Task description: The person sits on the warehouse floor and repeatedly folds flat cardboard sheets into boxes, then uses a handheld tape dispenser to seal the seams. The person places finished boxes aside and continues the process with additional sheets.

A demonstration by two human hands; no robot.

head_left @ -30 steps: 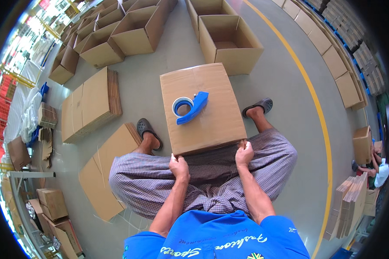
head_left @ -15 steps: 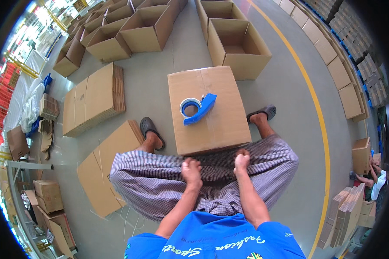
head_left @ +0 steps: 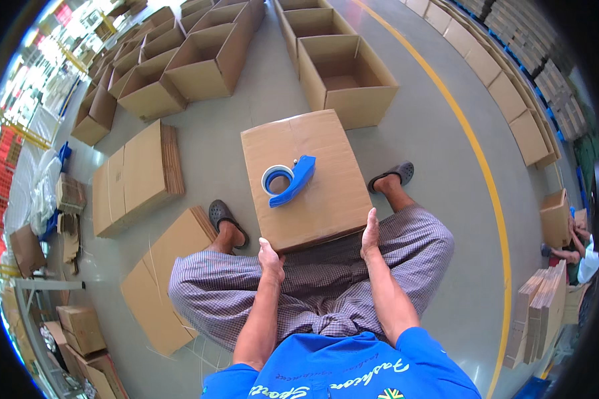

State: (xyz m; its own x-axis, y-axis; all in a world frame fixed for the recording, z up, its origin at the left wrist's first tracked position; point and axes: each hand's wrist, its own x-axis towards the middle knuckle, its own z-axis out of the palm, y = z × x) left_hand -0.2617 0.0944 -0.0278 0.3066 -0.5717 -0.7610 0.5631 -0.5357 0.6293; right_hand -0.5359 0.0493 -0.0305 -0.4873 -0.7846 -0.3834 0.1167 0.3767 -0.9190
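A closed cardboard box (head_left: 313, 223) stands on the floor between my feet, its top flaps meeting at a taped seam. On top lies a blue tape dispenser (head_left: 301, 178) with a roll of tape (head_left: 267, 178) in it. My left hand (head_left: 271, 261) grips the box at its near left corner, and my right hand (head_left: 371, 236) holds the near right corner. Both palms face inward; the undersides of the fingers are partly hidden. Neither hand touches the dispenser.
Rows of open cardboard boxes (head_left: 349, 70) stand ahead. To the left lie a stack of flattened cartons (head_left: 140, 176) and loose flat cardboard (head_left: 163, 279) with pale straps. A yellow floor line (head_left: 476, 146) curves along the right. Another person (head_left: 579, 249) sits at far right.
Both hands have moved forward and apart, from above my lap to the box's near corners. The view has turned slightly. The dispenser stays on the box.
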